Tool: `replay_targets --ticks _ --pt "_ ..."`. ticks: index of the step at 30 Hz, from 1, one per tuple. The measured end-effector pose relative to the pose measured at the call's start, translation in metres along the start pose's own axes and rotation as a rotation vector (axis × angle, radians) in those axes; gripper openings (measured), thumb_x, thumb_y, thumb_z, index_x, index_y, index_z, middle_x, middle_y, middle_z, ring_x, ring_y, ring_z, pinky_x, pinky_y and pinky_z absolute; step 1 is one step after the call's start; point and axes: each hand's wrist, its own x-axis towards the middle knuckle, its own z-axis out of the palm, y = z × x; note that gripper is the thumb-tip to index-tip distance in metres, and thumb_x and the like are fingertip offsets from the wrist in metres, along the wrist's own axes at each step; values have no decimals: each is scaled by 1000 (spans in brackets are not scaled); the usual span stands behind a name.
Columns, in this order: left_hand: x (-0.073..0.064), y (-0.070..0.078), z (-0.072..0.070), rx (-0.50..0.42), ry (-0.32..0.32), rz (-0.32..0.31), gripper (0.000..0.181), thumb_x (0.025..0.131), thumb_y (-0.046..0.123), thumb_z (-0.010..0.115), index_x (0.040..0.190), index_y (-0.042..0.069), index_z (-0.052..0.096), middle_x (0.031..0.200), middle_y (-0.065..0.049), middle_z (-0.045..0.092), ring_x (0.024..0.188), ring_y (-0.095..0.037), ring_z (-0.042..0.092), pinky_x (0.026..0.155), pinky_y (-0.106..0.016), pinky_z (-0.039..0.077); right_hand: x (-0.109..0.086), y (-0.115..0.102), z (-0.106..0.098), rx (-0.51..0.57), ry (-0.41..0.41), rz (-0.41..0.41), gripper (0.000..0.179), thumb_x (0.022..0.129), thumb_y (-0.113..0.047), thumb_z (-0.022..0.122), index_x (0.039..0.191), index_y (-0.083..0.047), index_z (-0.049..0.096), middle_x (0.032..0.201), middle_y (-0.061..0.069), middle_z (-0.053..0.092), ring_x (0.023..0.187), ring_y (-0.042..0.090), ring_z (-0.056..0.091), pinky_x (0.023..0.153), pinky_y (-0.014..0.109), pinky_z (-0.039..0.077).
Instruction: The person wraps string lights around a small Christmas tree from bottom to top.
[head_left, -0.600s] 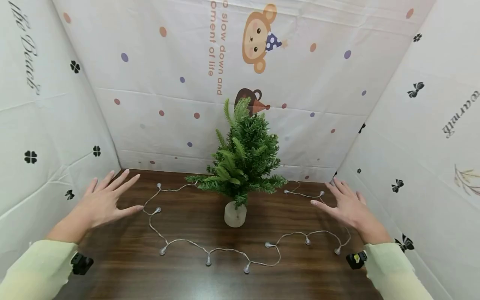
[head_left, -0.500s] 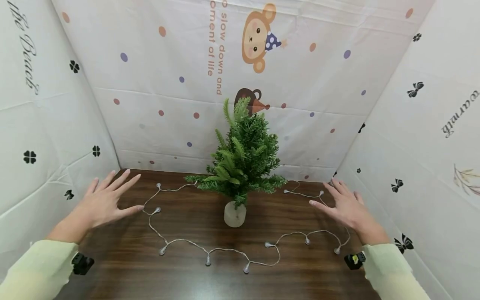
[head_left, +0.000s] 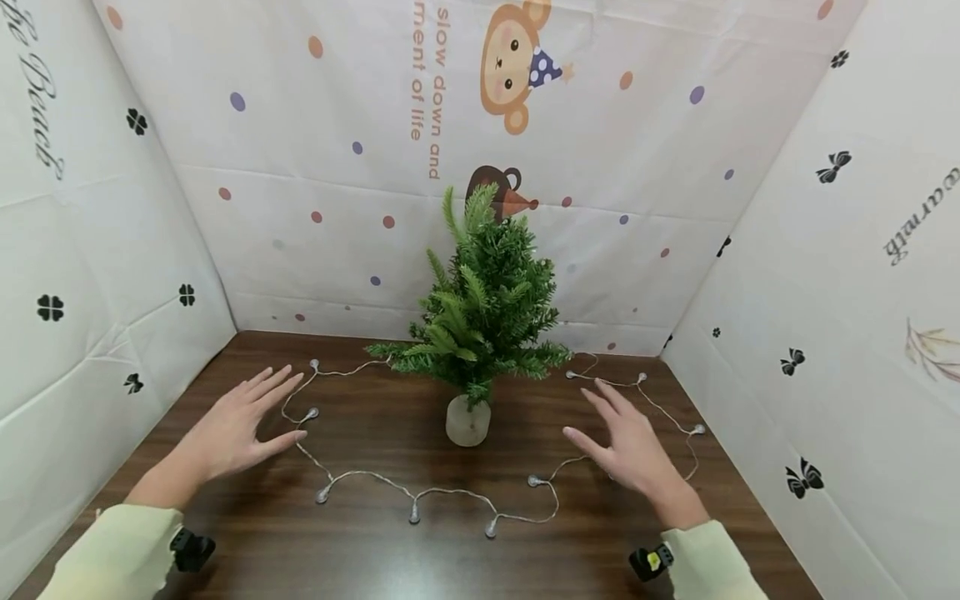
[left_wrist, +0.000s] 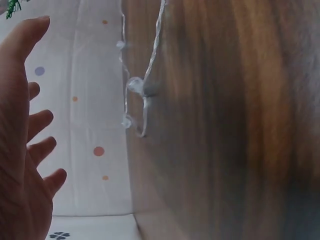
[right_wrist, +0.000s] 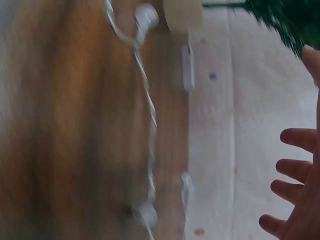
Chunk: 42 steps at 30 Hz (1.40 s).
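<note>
A small artificial Christmas tree (head_left: 491,308) stands upright on its pale round base (head_left: 468,422) in the middle of the wooden table. Around it lies a string of lights (head_left: 369,473) with clear bulbs, curving along both sides and across the front. My left hand (head_left: 232,429) hovers with spread fingers at the left stretch of the string, its thumb tip overlapping the cord in the head view. My right hand (head_left: 630,442), fingers extended and holding nothing, hangs over the right part of the string and hides some of it. Each wrist view shows bare fingers beside the cord.
White printed cloth walls enclose the brown table (head_left: 337,558) at the back (head_left: 300,250), left and right. In the right wrist view, a small whitish oblong object (right_wrist: 188,67) lies near the table's back edge, by the tree base.
Both hands have moved inward and nearer to the person, the right one farther. The head view has shifted slightly. The tree and the lights lie as before.
</note>
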Motion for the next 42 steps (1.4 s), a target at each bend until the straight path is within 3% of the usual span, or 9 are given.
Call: replay_targets --ticks 5,12,19,25,31,42 --pt "-2 1 10 -59 14 -10 83 88 52 76 155 14 45 156 -18 48 143 -47 43 107 -66 40 0 -29 20 88 2 -46 73 97 -59 61 154 -17 47 165 11 35 147 42 41 112 70 34" --pt "0 -4 21 -128 -75 -50 70 97 38 71 152 4 46 148 -27 52 137 -48 49 107 -65 42 6 -71 49 276 -74 -112 64 99 -56 61 151 -19 51 161 5 43 145 31 45 112 57 44" --pt "5 -11 27 -139 -113 -50 51 95 14 71 140 -4 57 138 -29 58 127 -49 56 102 -65 46 14 -111 76 407 -135 -183 58 100 -48 63 145 -12 57 152 5 52 140 26 52 110 52 47" --pt "8 -21 34 -135 -121 -20 43 92 10 73 132 -4 63 131 -25 63 122 -46 61 100 -61 50 18 -137 90 463 -165 -232 56 100 -46 64 142 -10 59 150 9 54 139 25 53 110 49 47" --pt "12 -31 39 -135 -143 -1 36 92 4 72 126 -2 67 126 -20 66 118 -42 64 97 -59 52 24 -162 101 512 -185 -229 52 100 -49 64 138 -15 63 147 6 58 134 22 57 107 44 51" --pt "20 -41 47 -105 -132 54 24 84 -5 76 106 3 75 106 -8 69 100 -30 70 87 -49 57 38 -206 121 577 -321 -251 50 98 -44 68 137 -11 64 135 2 65 121 23 63 100 36 54"
